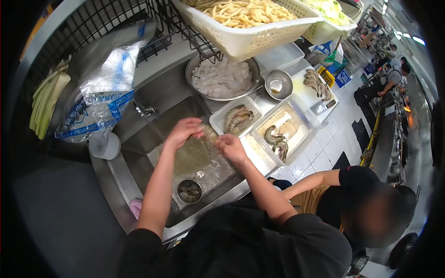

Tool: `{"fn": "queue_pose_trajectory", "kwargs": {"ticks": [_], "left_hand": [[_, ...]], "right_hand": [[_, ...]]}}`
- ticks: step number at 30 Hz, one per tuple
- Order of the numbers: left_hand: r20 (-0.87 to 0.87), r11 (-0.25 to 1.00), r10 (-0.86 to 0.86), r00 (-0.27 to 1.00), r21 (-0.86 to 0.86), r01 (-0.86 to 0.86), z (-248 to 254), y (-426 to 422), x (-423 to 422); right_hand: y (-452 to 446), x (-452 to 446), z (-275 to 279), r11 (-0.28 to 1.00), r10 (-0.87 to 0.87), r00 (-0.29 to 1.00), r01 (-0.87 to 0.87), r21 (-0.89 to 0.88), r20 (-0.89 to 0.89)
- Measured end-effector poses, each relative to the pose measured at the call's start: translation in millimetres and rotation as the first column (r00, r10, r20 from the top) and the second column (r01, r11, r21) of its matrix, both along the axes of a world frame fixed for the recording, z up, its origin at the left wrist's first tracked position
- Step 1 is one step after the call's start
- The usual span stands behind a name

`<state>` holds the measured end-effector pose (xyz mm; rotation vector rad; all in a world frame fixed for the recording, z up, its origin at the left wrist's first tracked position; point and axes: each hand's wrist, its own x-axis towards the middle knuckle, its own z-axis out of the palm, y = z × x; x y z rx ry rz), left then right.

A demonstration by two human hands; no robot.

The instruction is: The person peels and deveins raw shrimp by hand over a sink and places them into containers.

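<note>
Over the sink [132, 160], my left hand [185, 131] and my right hand [231, 147] are close together, fingers pinched on a shrimp [210, 133] between them. The shrimp is partly blurred. Just beyond my right hand, a white perforated basket [218, 121] contains unpeeled shrimp [238, 118]. To its right, a clear plastic container [303, 127] has a few more shrimp [274, 135] at its bottom. Below my hands, a small metal bowl [189, 191] with dark scraps sits in the cloudy sink water.
A large steel bowl [189, 74] holds pale, translucent pieces. Noodles [245, 11] fill a white basket [273, 37] overhead. A knife [323, 106] and shrimp [316, 84] lie on a white board [301, 92]. Another person [320, 185] is close at my right. A faucet [144, 110] juts over the sink.
</note>
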<state>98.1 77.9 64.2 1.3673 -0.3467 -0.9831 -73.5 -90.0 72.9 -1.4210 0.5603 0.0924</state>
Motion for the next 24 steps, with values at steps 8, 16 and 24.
{"fn": "queue_pose_trajectory", "kwargs": {"ticks": [8,16,24], "left_hand": [[0.378,0.978,-0.084,0.922,0.209,0.003,-37.4,-164.9,4.5],[0.624,0.851,-0.401,0.671,0.525,0.019,-56.0,-166.0,-31.9],[0.772,0.782,-0.429,0.47,0.578,-0.235,-43.2,-164.4,-54.5]], "right_hand": [[-23.2,-14.2,0.1,0.953,-0.298,0.954,0.296,-0.072,-0.031],[-67.0,-27.3,-21.0,0.687,-0.034,0.982,0.159,-0.709,0.186],[-154.1,53.3,-36.6,0.035,0.459,0.875,-0.192,-0.981,-0.155]]}}
